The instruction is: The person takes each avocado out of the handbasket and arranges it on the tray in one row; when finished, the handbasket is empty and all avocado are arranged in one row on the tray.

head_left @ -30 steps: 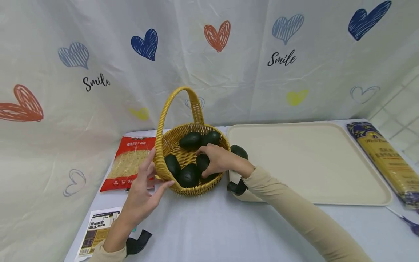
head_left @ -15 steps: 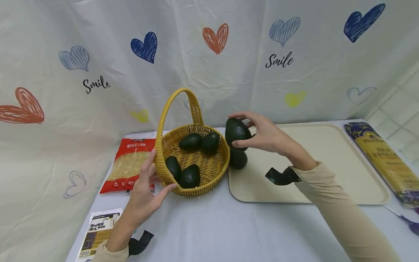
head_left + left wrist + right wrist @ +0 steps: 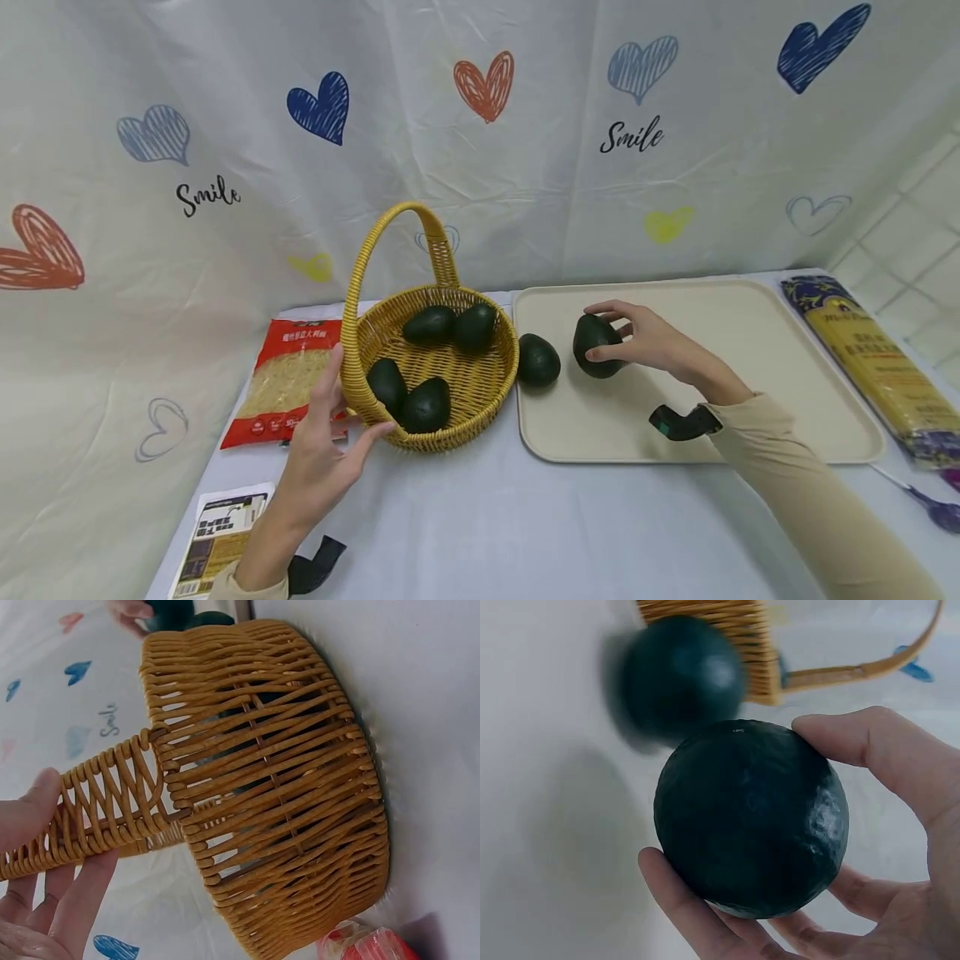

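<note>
Head view: R hand (image 3: 656, 343) held an avocado (image 3: 596, 346) by its sides, thumb & fingers spread about as wide as the fruit, over the L part of the tray (image 3: 720, 375) (contact w/ the tray: couldn't tell). A 2nd avocado (image 3: 538, 361) lay further L, near the tray's L edge & just beside the basket (image 3: 472, 404); four more avocados (image 3: 426, 405) sat inside. Key relation, it seemed: held fruit to the R of the 2nd one, a clear gap betw. them, long axis roughly upright in this view, R hand far nearer than L hand (image 3: 318, 462). L wrist view: L hand pinched the handle (image 3: 112, 795) near its base, thumb on one face, fingers on the other, a grip the head view partly hid; a red packet (image 3: 375, 945) showed beside the basket. R wrist view: the held avocado looked round, prob. near end-on, so its length didn't show; thumb & fingers curved round it, the 2nd avocado betw. it & the basket.
</note>
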### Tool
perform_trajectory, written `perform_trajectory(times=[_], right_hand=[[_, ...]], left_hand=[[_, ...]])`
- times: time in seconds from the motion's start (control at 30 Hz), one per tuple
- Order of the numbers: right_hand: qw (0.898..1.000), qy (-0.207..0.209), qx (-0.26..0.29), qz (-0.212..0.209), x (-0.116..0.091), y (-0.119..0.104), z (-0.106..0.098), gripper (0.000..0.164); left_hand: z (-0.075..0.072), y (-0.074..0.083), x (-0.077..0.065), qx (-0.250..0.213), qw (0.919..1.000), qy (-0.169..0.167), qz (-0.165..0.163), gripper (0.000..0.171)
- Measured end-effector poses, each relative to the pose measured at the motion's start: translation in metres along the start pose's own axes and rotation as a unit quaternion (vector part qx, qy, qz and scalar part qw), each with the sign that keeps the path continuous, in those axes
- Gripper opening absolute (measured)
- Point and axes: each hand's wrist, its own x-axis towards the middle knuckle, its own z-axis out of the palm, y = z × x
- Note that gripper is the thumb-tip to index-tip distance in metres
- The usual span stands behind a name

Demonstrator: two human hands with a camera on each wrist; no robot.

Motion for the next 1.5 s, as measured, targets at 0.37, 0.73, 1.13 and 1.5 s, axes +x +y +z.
perform_trajectory(times=[0.37,0.73,1.13,1.5], right_hand=[[0.998,-0.036,0.035,0.024,0.01,0.015,0.016,0.076],[0.999,-0.031,0.033,0.029,0.007,0.014,0.008,0.07],[0.996,-0.042,0.071,0.043,0.008,0.017,0.012,0.069],[1.0,-0.007,0.017,0.024,0.005,0.009,0.002,0.07]], left_hand=[[0.0,0.0,0.0,-0.004,0.9999,-0.001,0.01,0.122],[-0.003,0.001,0.005,-0.003,1.0,-0.005,0.004,0.12],[-0.002,0.0,0.003,-0.006,0.9999,-0.01,-0.007,0.119],[-0.002,-0.001,0.003,-0.006,0.9998,-0.01,-0.014,0.119]])
